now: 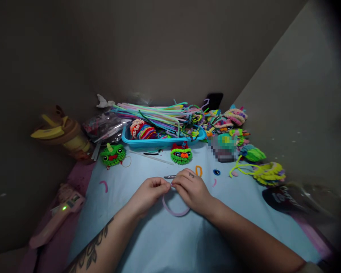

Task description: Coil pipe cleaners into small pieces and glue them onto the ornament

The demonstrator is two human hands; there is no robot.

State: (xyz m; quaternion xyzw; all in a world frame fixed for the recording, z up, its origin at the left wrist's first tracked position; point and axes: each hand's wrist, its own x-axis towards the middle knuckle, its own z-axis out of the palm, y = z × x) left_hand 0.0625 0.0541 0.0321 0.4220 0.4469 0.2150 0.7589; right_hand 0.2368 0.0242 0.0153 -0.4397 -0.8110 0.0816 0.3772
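Note:
A pale lilac pipe cleaner (176, 214) is bent into a loop that hangs just above the blue cloth. Its ends meet between my fingers. My left hand (155, 189) pinches one end with thumb and forefinger. My right hand (191, 189) is closed on the other end, its fingertips almost touching the left ones. Behind the right fingers lies a small metal tool (169, 177), partly hidden. A green fuzzy creature with eyes and an orange mouth (181, 155) sits beyond my hands, and a similar green one (113, 155) stands to its left.
A blue tray (159, 142) at the back holds many pipe cleaners (153, 113). Left are a pink glue gun (58, 220) with a green light and a brown-lidded cup (65, 132). Right lie fuzzy yellow pieces (269, 173) and a dark cup (281, 198). An orange loop (198, 171) is near my right hand.

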